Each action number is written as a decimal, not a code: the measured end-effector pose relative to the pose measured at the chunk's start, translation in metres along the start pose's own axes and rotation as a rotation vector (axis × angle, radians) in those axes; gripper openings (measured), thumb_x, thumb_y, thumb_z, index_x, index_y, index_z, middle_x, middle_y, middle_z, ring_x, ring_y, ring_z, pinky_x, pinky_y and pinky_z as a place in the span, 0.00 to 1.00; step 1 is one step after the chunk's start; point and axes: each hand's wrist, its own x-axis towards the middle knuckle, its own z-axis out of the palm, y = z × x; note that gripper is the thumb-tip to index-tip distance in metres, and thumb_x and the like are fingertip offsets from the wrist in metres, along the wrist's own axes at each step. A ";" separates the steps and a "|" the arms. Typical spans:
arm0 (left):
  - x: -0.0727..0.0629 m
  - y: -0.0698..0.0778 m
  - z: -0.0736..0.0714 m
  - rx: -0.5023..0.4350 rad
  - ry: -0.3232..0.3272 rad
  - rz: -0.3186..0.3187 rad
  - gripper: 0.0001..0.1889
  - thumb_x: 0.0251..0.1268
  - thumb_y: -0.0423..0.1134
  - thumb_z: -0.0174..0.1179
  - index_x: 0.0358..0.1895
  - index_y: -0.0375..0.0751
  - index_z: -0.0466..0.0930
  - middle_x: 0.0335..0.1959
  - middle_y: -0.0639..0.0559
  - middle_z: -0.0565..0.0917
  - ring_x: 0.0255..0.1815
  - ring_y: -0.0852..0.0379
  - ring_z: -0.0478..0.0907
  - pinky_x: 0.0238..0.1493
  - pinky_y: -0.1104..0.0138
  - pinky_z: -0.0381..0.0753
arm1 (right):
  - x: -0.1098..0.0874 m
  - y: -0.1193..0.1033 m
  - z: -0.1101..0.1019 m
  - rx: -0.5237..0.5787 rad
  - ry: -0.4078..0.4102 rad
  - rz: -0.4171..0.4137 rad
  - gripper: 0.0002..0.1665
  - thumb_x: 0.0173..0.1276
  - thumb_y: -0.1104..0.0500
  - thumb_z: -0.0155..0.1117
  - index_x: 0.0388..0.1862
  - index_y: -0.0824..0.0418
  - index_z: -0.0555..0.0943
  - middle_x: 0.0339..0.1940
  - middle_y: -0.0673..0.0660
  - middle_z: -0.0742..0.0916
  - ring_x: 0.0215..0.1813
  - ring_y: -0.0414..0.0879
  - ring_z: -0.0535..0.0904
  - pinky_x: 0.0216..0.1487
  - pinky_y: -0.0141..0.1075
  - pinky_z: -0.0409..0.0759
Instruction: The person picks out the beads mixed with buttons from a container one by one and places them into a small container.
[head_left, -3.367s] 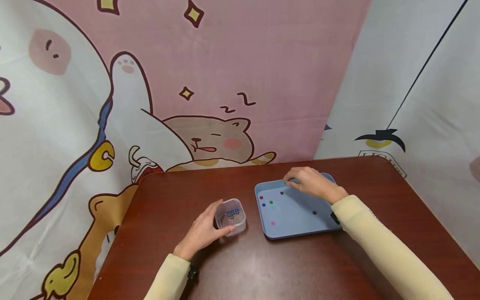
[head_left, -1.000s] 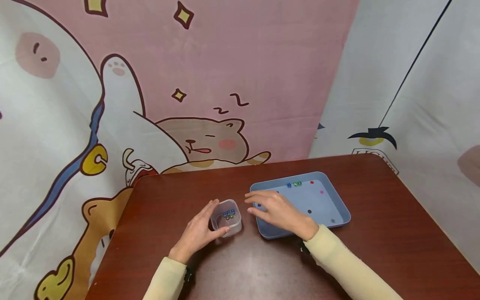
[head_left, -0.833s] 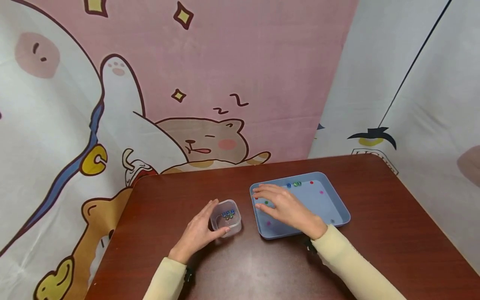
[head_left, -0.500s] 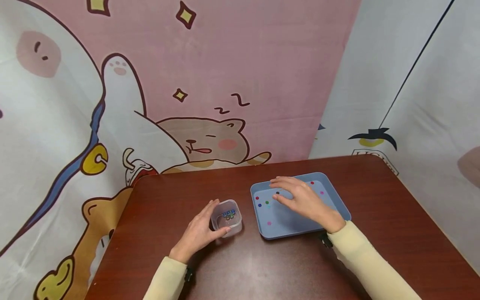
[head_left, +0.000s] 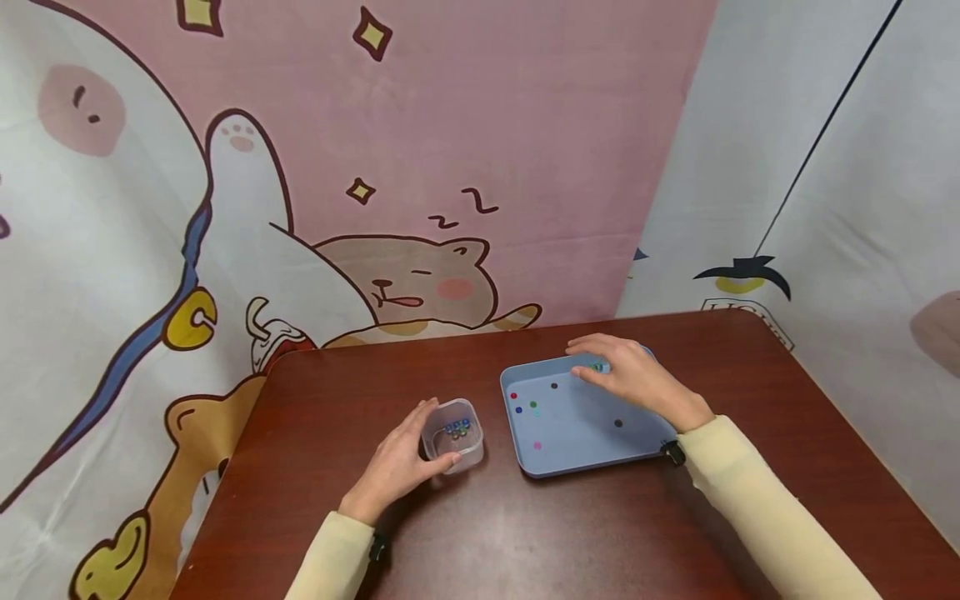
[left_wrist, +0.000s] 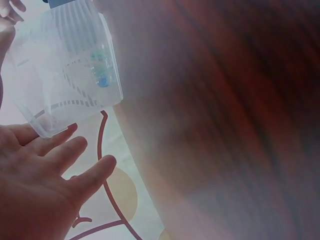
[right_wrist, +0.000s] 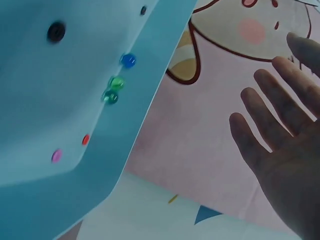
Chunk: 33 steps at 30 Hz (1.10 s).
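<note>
My left hand [head_left: 401, 462] holds a small clear plastic container [head_left: 471, 458] on the table, thumb at its near side and fingers at its left. Several blue and green marbles [head_left: 457, 427] lie inside. Over the far part of a shallow blue tray [head_left: 581, 437], my right hand [head_left: 633, 377] hovers with fingers spread and nothing in them. Along the tray's far wall, in the right wrist view, sit a blue marble [right_wrist: 128, 60], a light green marble [right_wrist: 116, 82] and a teal marble [right_wrist: 110, 96].
Small flat buttons are scattered in the tray, among them a black button [right_wrist: 56, 31], a pink button [head_left: 537, 446] and a red button [head_left: 513, 396]. The brown table [head_left: 487, 542] ends at a cartoon-printed cloth [head_left: 570, 167] behind it.
Earlier the right hand pinched a green marble at the tray's far wall, then came near the container. Another marble shows in the container. The right hand has moved back rightward over the tray.
</note>
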 end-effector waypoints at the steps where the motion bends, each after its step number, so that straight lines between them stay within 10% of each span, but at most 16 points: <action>1: 0.000 0.000 0.000 -0.001 0.001 0.001 0.53 0.55 0.66 0.73 0.80 0.44 0.63 0.78 0.37 0.66 0.73 0.37 0.71 0.66 0.39 0.73 | 0.001 0.002 0.000 0.001 -0.005 0.006 0.21 0.72 0.54 0.72 0.60 0.58 0.86 0.63 0.58 0.85 0.65 0.57 0.80 0.61 0.57 0.78; 33: 0.000 -0.003 0.001 -0.001 0.002 -0.002 0.53 0.54 0.66 0.74 0.80 0.46 0.63 0.78 0.37 0.67 0.69 0.38 0.74 0.64 0.39 0.75 | 0.021 0.063 0.024 -0.024 -0.210 0.113 0.18 0.70 0.55 0.74 0.56 0.60 0.88 0.56 0.57 0.89 0.59 0.54 0.84 0.60 0.55 0.80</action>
